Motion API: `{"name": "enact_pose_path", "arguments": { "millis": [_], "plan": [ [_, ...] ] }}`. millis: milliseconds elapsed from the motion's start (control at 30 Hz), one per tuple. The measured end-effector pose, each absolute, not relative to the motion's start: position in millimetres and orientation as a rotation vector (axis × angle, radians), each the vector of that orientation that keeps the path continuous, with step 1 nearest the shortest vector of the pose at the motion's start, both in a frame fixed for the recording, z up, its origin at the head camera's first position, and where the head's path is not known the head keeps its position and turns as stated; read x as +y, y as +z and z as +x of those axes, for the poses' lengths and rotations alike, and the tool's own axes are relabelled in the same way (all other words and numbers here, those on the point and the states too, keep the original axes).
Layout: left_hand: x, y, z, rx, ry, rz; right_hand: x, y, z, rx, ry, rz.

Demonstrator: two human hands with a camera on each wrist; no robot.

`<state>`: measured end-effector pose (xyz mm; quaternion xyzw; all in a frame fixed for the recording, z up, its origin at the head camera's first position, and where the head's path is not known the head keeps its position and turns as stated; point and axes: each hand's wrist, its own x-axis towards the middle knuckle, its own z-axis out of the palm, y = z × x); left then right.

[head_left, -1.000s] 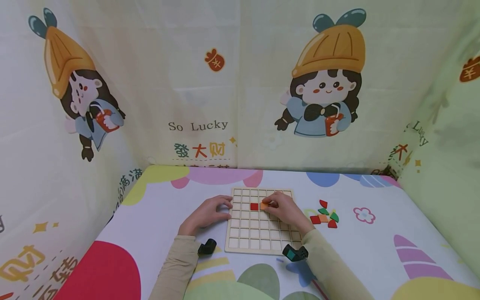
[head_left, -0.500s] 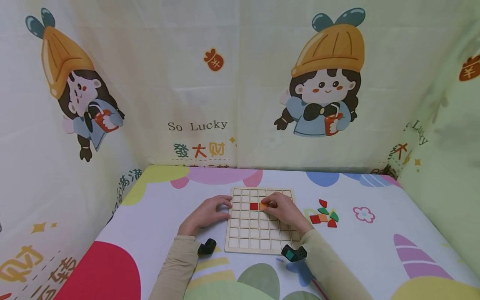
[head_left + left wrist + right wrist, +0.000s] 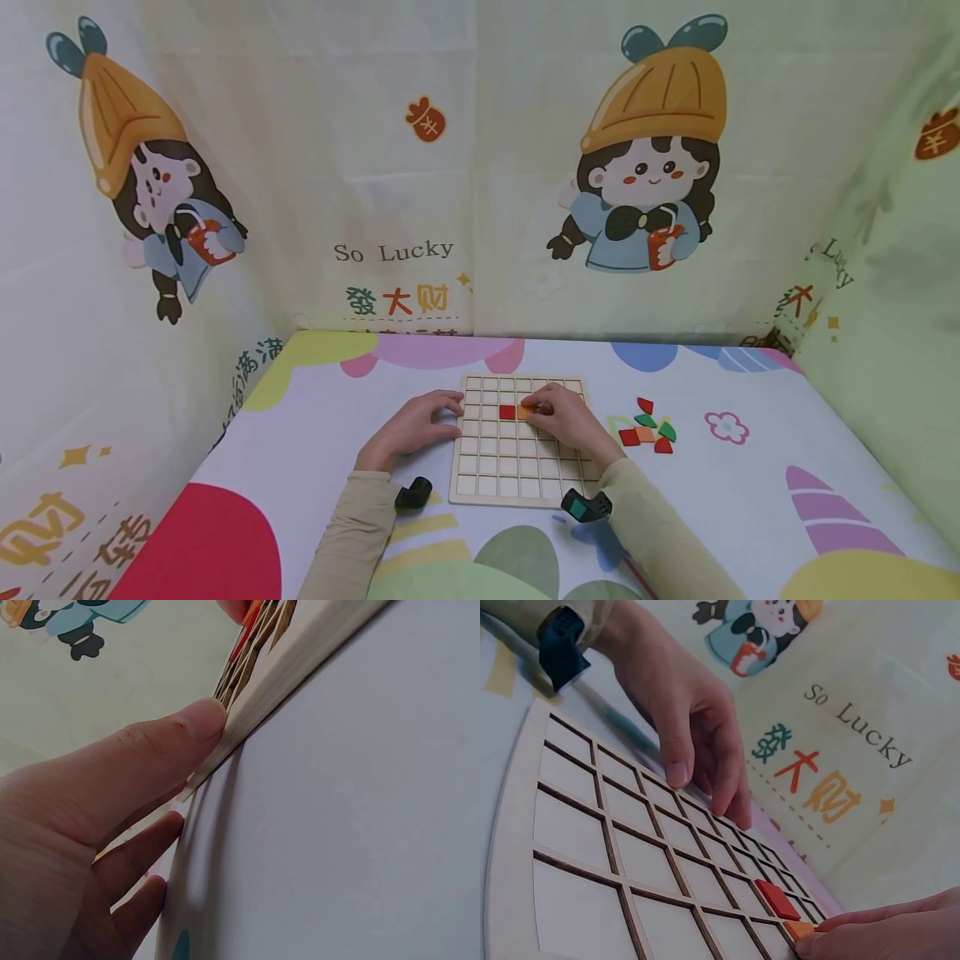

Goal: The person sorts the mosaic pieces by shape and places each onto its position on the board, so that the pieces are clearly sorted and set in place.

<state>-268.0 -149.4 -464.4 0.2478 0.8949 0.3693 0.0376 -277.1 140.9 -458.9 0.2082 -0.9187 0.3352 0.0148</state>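
Note:
A light wooden grid board [image 3: 480,501] lies on the table in the head view. My left hand [image 3: 416,425] is at its left side; in the left wrist view the thumb [image 3: 204,720] touches the board's edge, with the other fingers loosely bent below. Over the upper middle of the grid, my right hand [image 3: 566,417] pinches an orange square tile [image 3: 799,930] between thumb and index finger. That tile sits in or on a cell directly beside a red square tile [image 3: 778,898], which lies in its own cell. The fingers hide part of the orange tile.
To the right of the board lie several loose pieces: a red square [image 3: 628,437], an orange square [image 3: 645,434], green leaf-like pieces [image 3: 667,431] and red rounded ones [image 3: 663,446]. A patterned cloth [image 3: 750,500] covers the table. Printed curtains [image 3: 375,167] stand behind and at both sides.
Both hands and the tiles keep their places; the head view has only shifted very slightly.

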Motion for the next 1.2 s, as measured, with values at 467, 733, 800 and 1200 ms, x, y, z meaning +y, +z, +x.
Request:
{"name": "enact_pose_path", "arguments": {
  "millis": [467, 733, 800, 1200],
  "plan": [
    [-148.8, -462.5, -268.5, 2.747, 1.139, 0.752, 139.6, -461.4, -277.9, -2.827, 1.056, 0.651],
    [-148.8, -463.4, -267.8, 2.739, 1.149, 0.751, 139.1, -464.7, -277.3, -2.819, 1.043, 0.630],
    [-148.9, -463.4, -267.5, 2.734, 1.158, 0.746, 138.6, -464.5, -277.3, -2.824, 1.040, 0.625],
    [-149.6, -465.8, -268.1, 2.739, 1.156, 0.757, 136.2, -464.0, -275.6, -2.833, 1.026, 0.600]
  ]
}}
